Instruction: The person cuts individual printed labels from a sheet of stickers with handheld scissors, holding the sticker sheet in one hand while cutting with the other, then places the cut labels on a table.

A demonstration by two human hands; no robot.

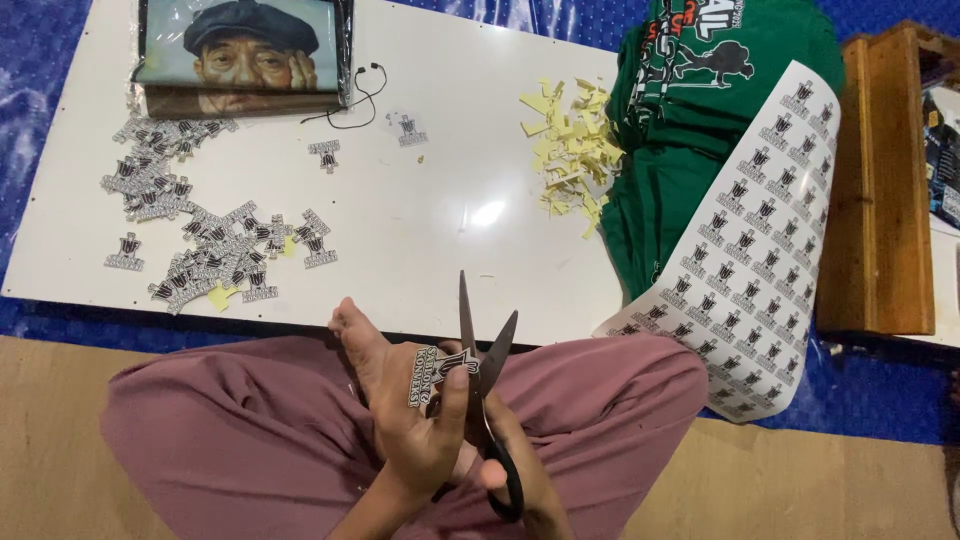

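Observation:
My left hand pinches a small black-and-white cut-out sticker between thumb and fingers, above my lap. My right hand, mostly hidden behind the left, grips the black handles of a pair of scissors. The blades are parted and point up and away from me, right beside the sticker. I sit cross-legged in mauve trousers at the near edge of a white board.
Several cut stickers lie heaped on the board's left, with yellow paper scraps at its right. A printed sticker sheet drapes over folded green shirts. A wooden box stands at the right, a portrait print and black earphones at the far edge.

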